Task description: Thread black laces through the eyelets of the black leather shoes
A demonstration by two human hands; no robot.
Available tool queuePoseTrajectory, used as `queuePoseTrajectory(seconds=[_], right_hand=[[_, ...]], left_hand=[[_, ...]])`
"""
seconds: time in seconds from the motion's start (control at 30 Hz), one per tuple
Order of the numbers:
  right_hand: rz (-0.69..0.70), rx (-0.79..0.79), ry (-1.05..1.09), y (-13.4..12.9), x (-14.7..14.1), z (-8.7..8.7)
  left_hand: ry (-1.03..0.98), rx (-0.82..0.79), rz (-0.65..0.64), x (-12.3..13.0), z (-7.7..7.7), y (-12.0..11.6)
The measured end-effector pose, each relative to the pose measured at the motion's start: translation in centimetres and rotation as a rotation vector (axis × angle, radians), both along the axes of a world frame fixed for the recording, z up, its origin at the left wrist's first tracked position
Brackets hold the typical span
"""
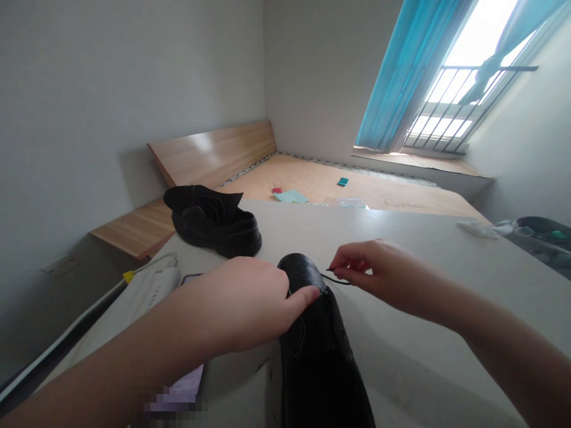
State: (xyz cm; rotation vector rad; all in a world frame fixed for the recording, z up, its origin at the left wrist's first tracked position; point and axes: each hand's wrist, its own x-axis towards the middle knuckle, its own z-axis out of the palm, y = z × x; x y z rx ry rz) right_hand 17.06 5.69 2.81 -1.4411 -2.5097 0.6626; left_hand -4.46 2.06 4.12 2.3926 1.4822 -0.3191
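A black leather shoe (pixel 314 333) lies on the white table (pixel 428 321) in front of me, its toe pointing away. My left hand (pixel 250 300) is closed around the shoe's left side, thumb pressed on the upper; the other fingers are mostly hidden. Just right of the toe, my right hand (pixel 379 264) pinches the tip of a thin dark shoelace (pixel 338 280) between thumb and fingers. The lace curves from the shoe's right side. Beyond my left hand stands a second black shoe (pixel 218 223), its tongue folded up.
Under my left forearm lies a phone (pixel 191 383), partly covered. A white power strip (pixel 156 288) with a cable sits at the table's left edge. Behind the table is a bed (pixel 401 193) with small items on it. Crumpled plastic (pixel 479 229) rests at the right edge.
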Motion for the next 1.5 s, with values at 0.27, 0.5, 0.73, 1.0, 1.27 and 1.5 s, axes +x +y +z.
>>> queuePoseTrajectory(seconds=[0.27, 0.5, 0.73, 1.0, 1.27, 1.5], right_hand=[[-0.031, -0.076, -0.208, -3.1, 1.0, -1.0], [-0.040, -0.028, -0.119, -3.8, 0.3, -1.8], [0.093, -0.049, -0.008, -3.7, 1.2, -1.9], [0.178, -0.148, 0.081, -2.6, 1.8, -2.1], [0.172, -0.420, 0.300, -1.2, 1.8, -3.7], [0.181, -0.554, 0.413, -0.6, 1.5, -4.2]], left_hand=[[-0.014, 0.157, 0.034, 0.2, -0.7, -0.6], [-0.084, -0.035, 0.085, -0.2, -0.1, -0.4], [-0.103, -0.077, 0.086, -1.1, -0.4, 0.0], [-0.096, -0.092, 0.072, -1.3, -0.4, 0.4], [-0.135, -0.086, 0.054, -1.7, -0.6, 0.8], [-0.049, -0.039, 0.090, -0.3, -0.1, 0.5]])
